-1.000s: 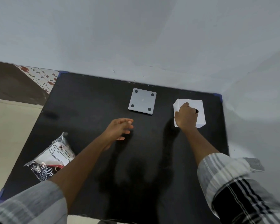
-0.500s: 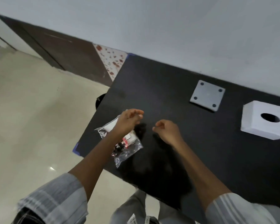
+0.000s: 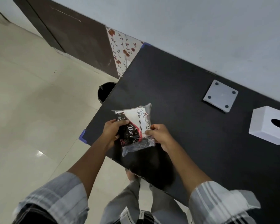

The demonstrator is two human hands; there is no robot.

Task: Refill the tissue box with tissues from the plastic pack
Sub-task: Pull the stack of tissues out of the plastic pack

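The plastic tissue pack [image 3: 134, 125], clear wrap with black, red and white print, is held above the near-left part of the black table [image 3: 176, 94]. My left hand [image 3: 112, 131] grips its left edge and my right hand [image 3: 159, 135] pinches its right edge. The white tissue box [image 3: 265, 126], with a round hole in its top, stands on the table at the far right, well apart from both hands. A grey square plate [image 3: 220, 98] with four dark dots at its corners lies flat further back, between pack and box.
The table's left corner with blue tape [image 3: 82, 136] is just left of my left hand. A dark round object [image 3: 105, 92] sits on the tiled floor beside the table edge. A white wall runs along the table's far side.
Both hands have closed on the tissue pack and lifted it off the table. A second ago my right hand was on the tissue box. The view has swung left.
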